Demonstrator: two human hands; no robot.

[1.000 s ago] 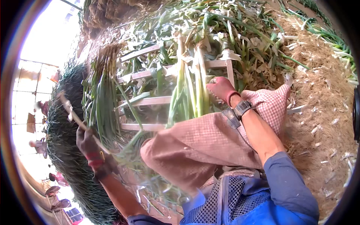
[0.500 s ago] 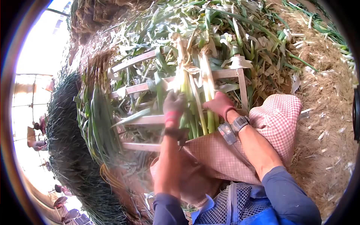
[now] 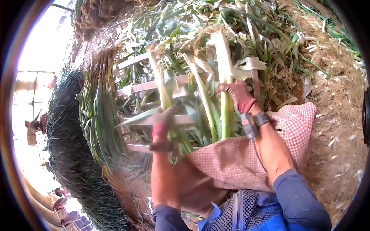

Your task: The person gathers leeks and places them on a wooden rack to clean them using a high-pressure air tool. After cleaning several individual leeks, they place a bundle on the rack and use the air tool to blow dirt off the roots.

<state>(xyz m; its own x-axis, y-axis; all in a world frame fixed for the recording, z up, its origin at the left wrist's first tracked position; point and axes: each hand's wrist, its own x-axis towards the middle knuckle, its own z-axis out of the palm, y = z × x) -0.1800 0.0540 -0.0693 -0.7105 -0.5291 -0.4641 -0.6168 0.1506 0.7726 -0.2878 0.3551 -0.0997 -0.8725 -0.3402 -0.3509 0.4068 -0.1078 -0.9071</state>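
My left hand (image 3: 163, 117), in a glove with a red cuff and slightly blurred, is closed round a long green onion stalk (image 3: 157, 77) whose white root end points up and away. To the right, my right hand (image 3: 239, 95) in a reddish glove grips a thicker, pale green onion (image 3: 223, 54). Between the hands a thinner stalk (image 3: 202, 96) lies slanted across the slatted rack, with its lower end at the checked cloth (image 3: 231, 158) over my lap. Loose peeled leaves surround the stalks.
A slatted rack (image 3: 142, 87) lies in front of me. Beyond it spreads a heap of stripped leaves (image 3: 181, 23). A bunch of green onions (image 3: 98, 115) rests at the left, beside a tall dark green stack (image 3: 73, 154). Root trimmings (image 3: 339, 115) cover the ground at right.
My hands have moved apart, the left one leftward with a stalk and the right one rightward and up with the thick one. The stalks, formerly close together, are now spread out.
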